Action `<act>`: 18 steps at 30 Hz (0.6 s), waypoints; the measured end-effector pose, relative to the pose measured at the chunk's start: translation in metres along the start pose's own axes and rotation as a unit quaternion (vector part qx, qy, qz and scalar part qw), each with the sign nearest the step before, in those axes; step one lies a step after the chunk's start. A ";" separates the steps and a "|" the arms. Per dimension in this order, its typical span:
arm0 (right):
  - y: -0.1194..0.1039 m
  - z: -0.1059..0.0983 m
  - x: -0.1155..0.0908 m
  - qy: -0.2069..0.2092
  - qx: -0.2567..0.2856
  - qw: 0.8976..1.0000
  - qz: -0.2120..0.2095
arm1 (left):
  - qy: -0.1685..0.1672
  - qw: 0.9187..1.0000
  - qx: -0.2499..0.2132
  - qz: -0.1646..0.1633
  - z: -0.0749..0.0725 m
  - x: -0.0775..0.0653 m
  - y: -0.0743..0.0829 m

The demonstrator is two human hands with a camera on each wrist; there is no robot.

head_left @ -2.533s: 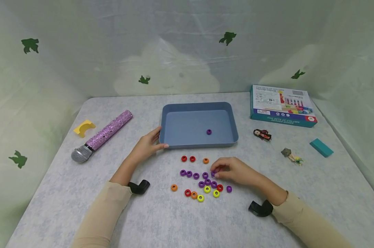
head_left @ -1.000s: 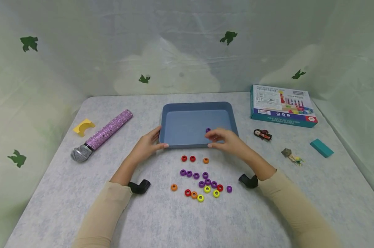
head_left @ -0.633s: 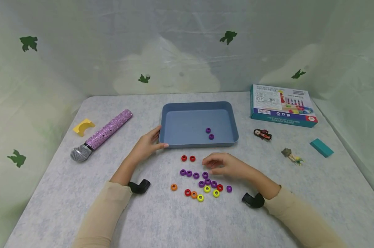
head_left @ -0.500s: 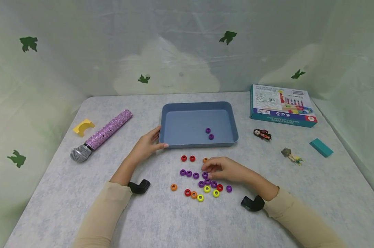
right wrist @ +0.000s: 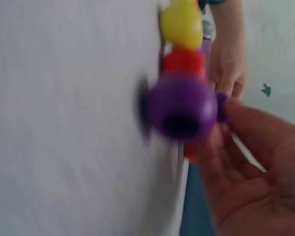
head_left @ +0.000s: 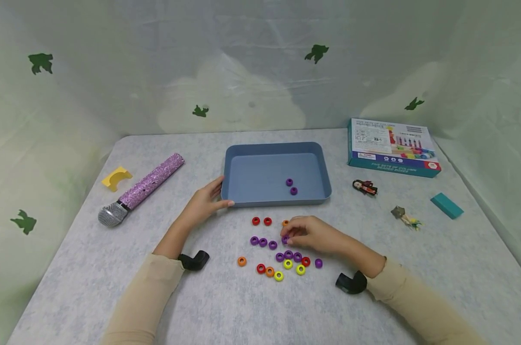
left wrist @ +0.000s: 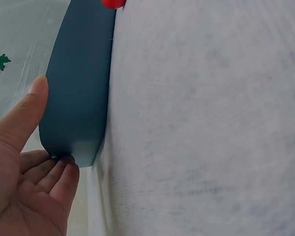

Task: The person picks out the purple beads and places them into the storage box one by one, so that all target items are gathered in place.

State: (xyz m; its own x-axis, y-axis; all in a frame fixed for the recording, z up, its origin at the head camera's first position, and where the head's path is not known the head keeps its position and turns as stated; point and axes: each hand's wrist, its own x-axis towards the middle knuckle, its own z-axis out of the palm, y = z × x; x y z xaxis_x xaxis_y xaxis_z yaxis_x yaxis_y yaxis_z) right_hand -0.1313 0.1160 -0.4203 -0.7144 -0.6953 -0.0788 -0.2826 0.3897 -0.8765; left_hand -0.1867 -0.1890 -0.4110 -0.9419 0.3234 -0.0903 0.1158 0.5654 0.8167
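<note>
My left hand [head_left: 202, 205] holds the near left corner of a blue-grey tray [head_left: 264, 203]. In the left wrist view its thumb lies along one wall and its fingers [left wrist: 59, 187] curl against the other. Two purple beads [head_left: 293, 190] lie inside the tray. Between thumb and fingertips, my right hand [head_left: 316, 235] pinches a purple bead [head_left: 285, 239] in front of the tray; the right wrist view shows this bead [right wrist: 222, 108] partly hidden. Around that hand lie several other purple beads [head_left: 272, 245], with red beads [head_left: 267, 221], orange beads [head_left: 241, 261] and yellow beads [head_left: 300, 270].
At the left are a glittery pink microphone [head_left: 150, 182] and a yellow arch block [head_left: 117, 178]. A flat boxed bead set [head_left: 394, 146] stands back right. Nearer are two small figures, one dark-haired [head_left: 365, 187], one greenish [head_left: 406, 218], and a teal block [head_left: 446, 205].
My right hand carried one purple bead into the tray, let it go, and came back to the loose beads, where it has taken another. My left hand has stayed at the tray's corner.
</note>
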 end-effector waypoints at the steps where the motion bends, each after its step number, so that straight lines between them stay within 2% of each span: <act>1: -0.002 -0.004 0.001 0.010 0.008 1.000 -0.004 | 0.000 1.000 0.000 0.000 0.000 0.000 0.000; 6: -0.007 -0.030 0.012 0.071 0.051 0.995 -0.052 | 0.004 1.000 0.002 0.003 0.000 0.001 -0.002; 8: -0.006 -0.042 0.019 0.100 0.060 0.992 -0.057 | 0.004 1.000 0.002 0.005 0.001 0.001 -0.003; 12: 0.001 -0.061 0.035 0.152 0.046 0.987 -0.019 | 0.002 1.000 -0.006 0.005 0.000 0.001 -0.001; 15: 0.008 -0.071 0.046 0.174 0.013 0.984 0.019 | 0.000 1.000 -0.015 -0.001 -0.001 -0.003 0.009; 18: 0.015 -0.077 0.053 0.180 -0.017 0.982 0.050 | -0.002 1.000 -0.021 -0.005 -0.001 -0.009 0.022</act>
State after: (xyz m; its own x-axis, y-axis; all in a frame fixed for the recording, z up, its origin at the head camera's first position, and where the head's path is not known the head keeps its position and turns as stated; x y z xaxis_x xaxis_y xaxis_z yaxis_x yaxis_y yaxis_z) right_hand -0.2224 0.1315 -0.4007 -0.9181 -0.3961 0.0156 -0.2168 0.4687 -0.8564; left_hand -0.1763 -0.1806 -0.3915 -0.9418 0.3207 -0.1004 0.0935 0.5369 0.8384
